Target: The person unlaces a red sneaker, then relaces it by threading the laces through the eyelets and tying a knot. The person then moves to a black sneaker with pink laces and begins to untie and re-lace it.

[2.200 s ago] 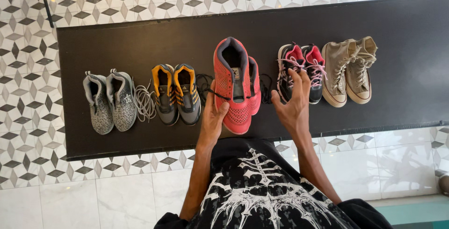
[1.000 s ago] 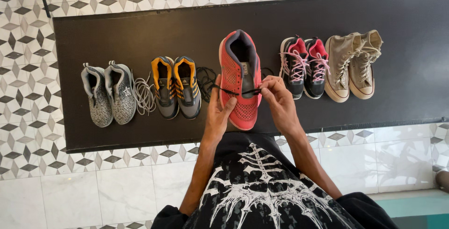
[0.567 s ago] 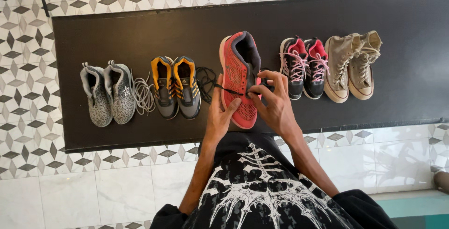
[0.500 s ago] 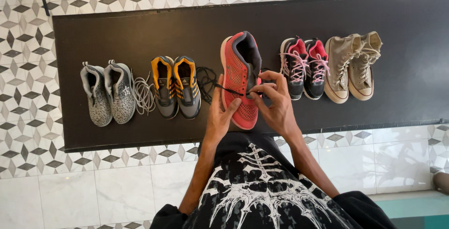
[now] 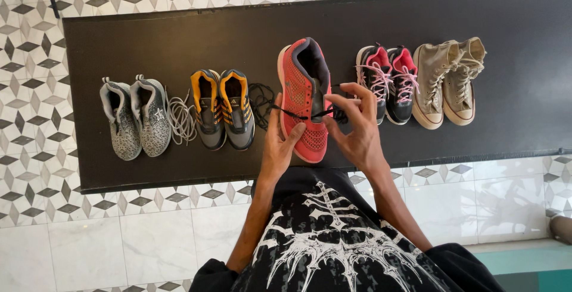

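Count: four pairs of shoes plus one single red shoe (image 5: pixel 304 98) on the black mat (image 5: pixel 149 36). From the red shoe, far left sits the grey pr (image 5: pixel 136 118), nearer left the grey-orange pr (image 5: pixel 223 108); just right the black-pink pr (image 5: pixel 387 80), far right the tan high-top pr (image 5: pixel 450 80). Two loose lace bundles, pale (image 5: pixel 180 119) and dark (image 5: pixel 260 96), lie left of it. Red shoe: mesh upper, grey lining, mid-mat. My left hand (image 5: pixel 281 143) clasps its toe end, fingers closed on it. My right hand (image 5: pixel 357 126) pinches a black lace (image 5: pixel 298 115) drawn across the shoe. Labels: a white mark on one grey shoe, too small to make out.
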